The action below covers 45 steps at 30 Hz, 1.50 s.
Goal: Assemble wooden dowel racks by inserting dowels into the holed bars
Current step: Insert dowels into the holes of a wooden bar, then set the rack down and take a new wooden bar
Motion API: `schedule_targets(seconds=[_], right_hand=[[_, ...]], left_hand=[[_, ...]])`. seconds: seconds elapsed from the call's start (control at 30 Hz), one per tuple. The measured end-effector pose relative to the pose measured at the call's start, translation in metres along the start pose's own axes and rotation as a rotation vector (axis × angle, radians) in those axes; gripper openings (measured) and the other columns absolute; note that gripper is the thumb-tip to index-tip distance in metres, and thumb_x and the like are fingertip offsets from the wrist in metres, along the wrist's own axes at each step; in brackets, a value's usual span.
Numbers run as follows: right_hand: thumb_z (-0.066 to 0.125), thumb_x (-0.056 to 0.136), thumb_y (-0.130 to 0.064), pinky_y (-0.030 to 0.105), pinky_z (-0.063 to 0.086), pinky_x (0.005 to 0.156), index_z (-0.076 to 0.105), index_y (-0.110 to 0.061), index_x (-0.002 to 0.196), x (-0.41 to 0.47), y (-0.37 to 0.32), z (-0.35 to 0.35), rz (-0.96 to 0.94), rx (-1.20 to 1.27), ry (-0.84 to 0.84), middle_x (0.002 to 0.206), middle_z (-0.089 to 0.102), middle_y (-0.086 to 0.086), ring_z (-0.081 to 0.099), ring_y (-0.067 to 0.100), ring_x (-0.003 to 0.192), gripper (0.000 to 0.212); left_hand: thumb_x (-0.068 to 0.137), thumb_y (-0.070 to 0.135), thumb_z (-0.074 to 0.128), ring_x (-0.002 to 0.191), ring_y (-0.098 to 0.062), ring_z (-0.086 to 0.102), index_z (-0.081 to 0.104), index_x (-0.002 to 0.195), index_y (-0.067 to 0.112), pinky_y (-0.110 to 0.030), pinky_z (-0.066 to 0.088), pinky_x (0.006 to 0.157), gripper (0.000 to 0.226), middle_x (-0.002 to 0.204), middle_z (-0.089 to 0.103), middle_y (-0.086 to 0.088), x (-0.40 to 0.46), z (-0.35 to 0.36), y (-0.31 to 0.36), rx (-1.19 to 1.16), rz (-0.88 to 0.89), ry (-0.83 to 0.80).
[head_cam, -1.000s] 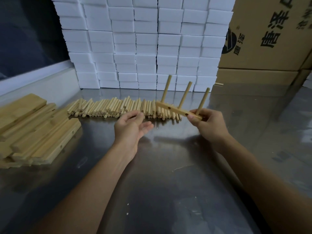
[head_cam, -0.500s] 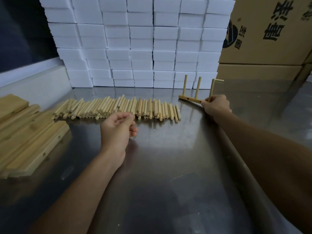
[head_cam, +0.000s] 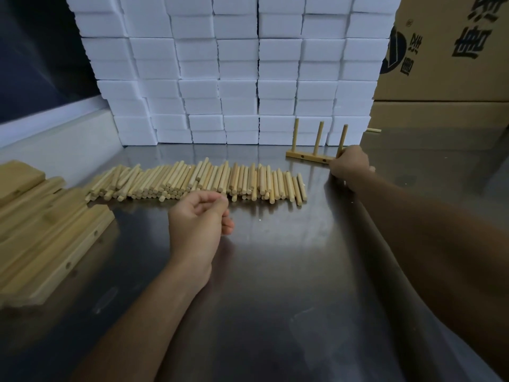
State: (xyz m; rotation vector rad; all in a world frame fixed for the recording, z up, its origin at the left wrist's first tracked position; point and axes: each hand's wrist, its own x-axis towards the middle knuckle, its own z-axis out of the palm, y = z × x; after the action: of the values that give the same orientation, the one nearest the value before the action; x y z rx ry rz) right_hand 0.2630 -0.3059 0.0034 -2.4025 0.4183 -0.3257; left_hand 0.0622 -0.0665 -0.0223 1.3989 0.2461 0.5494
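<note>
Step in hand: setting a finished rack [head_cam: 308,157] aside. It stands on the metal table [head_cam: 275,271] at far right, just in front of the white foam blocks [head_cam: 237,67], bar flat on the surface, three dowels upright in it. The right hand [head_cam: 349,166] grasps the bar's right end, fingers curled around it, arm stretched far forward and across the table. Whether the bar is fully set down under the hand is hidden.

The left hand [head_cam: 199,219] hovers over the table just in front of the loose dowel pile [head_cam: 198,183], fingers loosely curled, gripping nothing, forearm angled up from the lower left.

Likely next: let go of the rack, then take a fresh holed bar from the stack of bars [head_cam: 46,224] at left and pick up a dowel. That calls for lining each dowel end up squarely with a hole before pushing.
</note>
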Motion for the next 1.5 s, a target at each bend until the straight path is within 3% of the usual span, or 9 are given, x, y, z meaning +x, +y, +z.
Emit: schedule_targets(seconds=[0.1, 0.27, 0.53, 0.8, 0.93, 1.07, 1.2, 1.33, 1.5], right_hand=[[0.059, 0.09, -0.014, 0.043, 0.043, 0.103, 0.061, -0.009, 0.107, -0.005, 0.002, -0.004, 0.006, 0.025, 0.002, 0.098, 0.066, 0.012, 0.064, 0.031, 0.093, 0.018], [0.064, 0.087, -0.014, 0.044, 0.041, 0.106, 0.045, -0.016, 0.135, -0.024, 0.003, -0.009, 0.002, 0.09, 0.084, 0.137, 0.042, 0.011, 0.044, 0.03, 0.125, 0.052], [0.062, 0.09, -0.009, 0.034, 0.056, 0.086, 0.063, -0.016, 0.112, -0.094, -0.006, -0.008, -0.174, 0.392, 0.021, 0.107, 0.065, 0.002, 0.062, 0.014, 0.095, 0.023], [0.061, 0.089, -0.01, 0.029, 0.055, 0.076, 0.068, -0.015, 0.101, -0.165, -0.025, -0.013, -0.323, 0.455, -0.091, 0.089, 0.067, -0.001, 0.064, 0.013, 0.084, 0.015], [0.062, 0.089, -0.01, 0.013, 0.045, 0.061, 0.068, -0.017, 0.095, -0.184, -0.014, -0.011, -0.325, 0.511, -0.076, 0.084, 0.066, -0.004, 0.061, 0.007, 0.079, 0.011], [0.064, 0.09, -0.013, 0.005, 0.046, 0.057, 0.067, -0.02, 0.093, -0.194, -0.002, -0.01, -0.357, 0.546, -0.041, 0.082, 0.065, -0.008, 0.061, 0.005, 0.077, 0.009], [0.064, 0.09, -0.015, 0.007, 0.045, 0.058, 0.067, -0.021, 0.093, -0.196, -0.003, -0.011, -0.381, 0.54, -0.03, 0.083, 0.065, -0.008, 0.061, 0.005, 0.076, 0.007], [0.064, 0.091, -0.013, 0.002, 0.043, 0.056, 0.067, -0.019, 0.094, -0.196, -0.002, -0.012, -0.361, 0.568, -0.043, 0.082, 0.065, -0.006, 0.059, 0.002, 0.074, 0.008], [0.063, 0.091, -0.012, 0.003, 0.042, 0.053, 0.066, -0.022, 0.091, -0.195, -0.002, -0.014, -0.332, 0.585, -0.052, 0.081, 0.063, -0.008, 0.059, -0.001, 0.069, 0.01]], left_hand=[[0.091, 0.0, 0.063, 0.046, -0.011, 0.057, 0.066, 0.081, 0.01, -0.02, 0.047, 0.045, 0.015, 0.052, 0.06, 0.005, -0.001, 0.001, 0.001, -0.006, -0.006, -0.003], [0.091, 0.0, 0.063, 0.047, -0.012, 0.056, 0.065, 0.081, 0.01, -0.022, 0.048, 0.045, 0.014, 0.052, 0.06, 0.005, -0.001, 0.0, 0.002, 0.004, -0.014, -0.003], [0.091, 0.0, 0.063, 0.049, -0.014, 0.057, 0.066, 0.082, 0.009, -0.022, 0.048, 0.047, 0.013, 0.057, 0.062, 0.003, -0.002, -0.001, 0.007, 0.019, -0.044, 0.0], [0.092, 0.0, 0.062, 0.048, -0.014, 0.055, 0.065, 0.082, 0.009, -0.022, 0.047, 0.044, 0.013, 0.067, 0.06, -0.005, -0.004, 0.0, 0.012, 0.019, -0.074, -0.004], [0.093, 0.003, 0.061, 0.048, -0.013, 0.055, 0.065, 0.082, 0.01, -0.024, 0.048, 0.046, 0.013, 0.068, 0.061, -0.005, -0.006, -0.001, 0.015, 0.078, -0.065, -0.013], [0.091, 0.015, 0.061, 0.054, 0.0, 0.051, 0.06, 0.077, 0.022, -0.017, 0.036, 0.052, 0.016, 0.068, 0.063, 0.007, -0.002, -0.023, 0.023, 0.713, 0.309, 0.099], [0.085, 0.025, 0.062, 0.109, -0.033, 0.052, 0.066, 0.105, 0.015, -0.046, 0.034, 0.09, 0.023, 0.116, 0.062, -0.015, 0.009, -0.056, 0.026, 1.292, 0.305, 0.431], [0.082, 0.034, 0.063, 0.127, -0.034, 0.036, 0.061, 0.115, 0.013, -0.05, 0.025, 0.103, 0.04, 0.136, 0.046, -0.018, 0.005, -0.065, 0.028, 1.476, 0.071, 0.421], [0.082, 0.016, 0.062, 0.125, -0.035, 0.038, 0.064, 0.108, 0.015, -0.051, 0.025, 0.104, 0.026, 0.132, 0.048, -0.016, 0.006, -0.067, 0.033, 1.469, 0.098, 0.421]])
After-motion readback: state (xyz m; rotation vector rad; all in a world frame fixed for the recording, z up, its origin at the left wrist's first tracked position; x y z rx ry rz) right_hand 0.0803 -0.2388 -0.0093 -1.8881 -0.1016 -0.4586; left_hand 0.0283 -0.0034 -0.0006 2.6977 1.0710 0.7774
